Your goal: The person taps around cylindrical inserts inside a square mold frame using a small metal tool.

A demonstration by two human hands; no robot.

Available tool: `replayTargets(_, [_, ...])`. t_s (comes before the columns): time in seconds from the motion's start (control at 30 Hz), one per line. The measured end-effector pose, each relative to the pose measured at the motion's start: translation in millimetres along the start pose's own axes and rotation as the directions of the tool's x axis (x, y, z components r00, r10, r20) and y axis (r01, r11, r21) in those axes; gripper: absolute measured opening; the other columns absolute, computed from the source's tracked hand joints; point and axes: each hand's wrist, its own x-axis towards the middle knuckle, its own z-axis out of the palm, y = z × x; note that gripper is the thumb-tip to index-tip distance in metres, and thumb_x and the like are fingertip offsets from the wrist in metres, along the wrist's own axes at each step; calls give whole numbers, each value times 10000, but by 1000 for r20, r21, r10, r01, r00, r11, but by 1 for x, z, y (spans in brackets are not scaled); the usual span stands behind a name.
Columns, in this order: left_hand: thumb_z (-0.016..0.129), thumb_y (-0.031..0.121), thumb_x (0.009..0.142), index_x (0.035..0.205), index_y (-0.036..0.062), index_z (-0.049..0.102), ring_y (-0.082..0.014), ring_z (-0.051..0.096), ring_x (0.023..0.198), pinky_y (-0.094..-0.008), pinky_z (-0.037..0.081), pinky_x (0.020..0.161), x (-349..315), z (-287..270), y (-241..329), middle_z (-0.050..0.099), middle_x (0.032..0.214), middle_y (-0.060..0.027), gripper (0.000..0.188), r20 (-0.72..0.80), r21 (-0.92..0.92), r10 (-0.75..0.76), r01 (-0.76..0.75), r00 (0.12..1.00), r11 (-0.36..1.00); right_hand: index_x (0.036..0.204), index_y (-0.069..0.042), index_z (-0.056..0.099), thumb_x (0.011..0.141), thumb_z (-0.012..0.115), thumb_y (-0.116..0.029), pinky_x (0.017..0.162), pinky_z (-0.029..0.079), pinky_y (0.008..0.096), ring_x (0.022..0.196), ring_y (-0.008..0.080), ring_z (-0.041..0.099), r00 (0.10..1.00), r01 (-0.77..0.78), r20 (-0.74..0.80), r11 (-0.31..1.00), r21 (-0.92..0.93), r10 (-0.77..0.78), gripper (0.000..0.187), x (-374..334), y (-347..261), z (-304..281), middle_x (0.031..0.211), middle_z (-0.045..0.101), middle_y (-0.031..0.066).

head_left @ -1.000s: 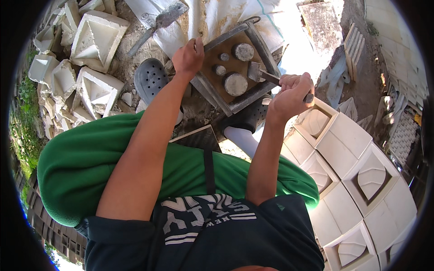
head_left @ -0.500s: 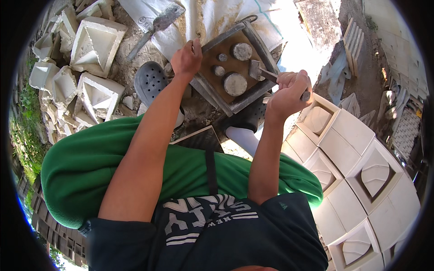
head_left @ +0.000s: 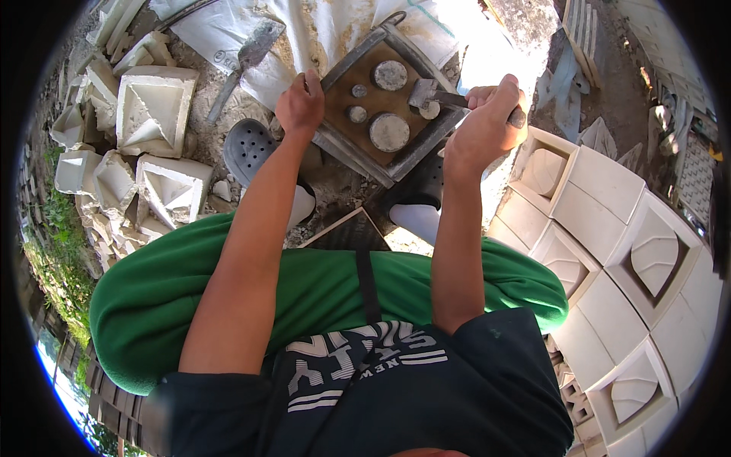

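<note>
Head view: your right hand (head_left: 487,126) is closed around a trowel (head_left: 438,95) handle; the blade runs leftward from your fist, its tip over the mould (head_left: 384,103), touching or just above a small disc near the far rim; I cannot tell which. Your left hand (head_left: 301,103) is curled over the mould's left edge, fingers gripping the frame, steadying it. The mould lies tilted between both hands, its round discs nearer your right; a second trowel (head_left: 247,57) lies beyond your left hand, untouched.
</note>
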Motion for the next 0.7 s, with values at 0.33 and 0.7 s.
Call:
replayTargets(0.33, [391, 453, 967, 948, 119, 697, -401, 651, 848, -500, 489, 778, 0, 1, 2, 696, 855, -171, 454, -3, 15, -20, 20, 1000, 1000, 623, -63, 443, 908, 528, -138, 595, 393, 271, 575, 115, 433, 994, 19, 109, 999, -43, -14, 307, 15, 37, -3, 572, 472, 25])
replayTargets(0.7, [398, 445, 965, 941, 112, 692, -411, 649, 845, -500, 489, 780, 3, 1, -4, 699, 868, -170, 445, -10, 25, -12, 12, 1000, 1000, 607, -44, 454, 923, 515, -144, 495, 337, 240, 534, 57, 401, 984, -6, 178, 998, -61, 17, 338, 5, 18, -9, 576, 467, -11])
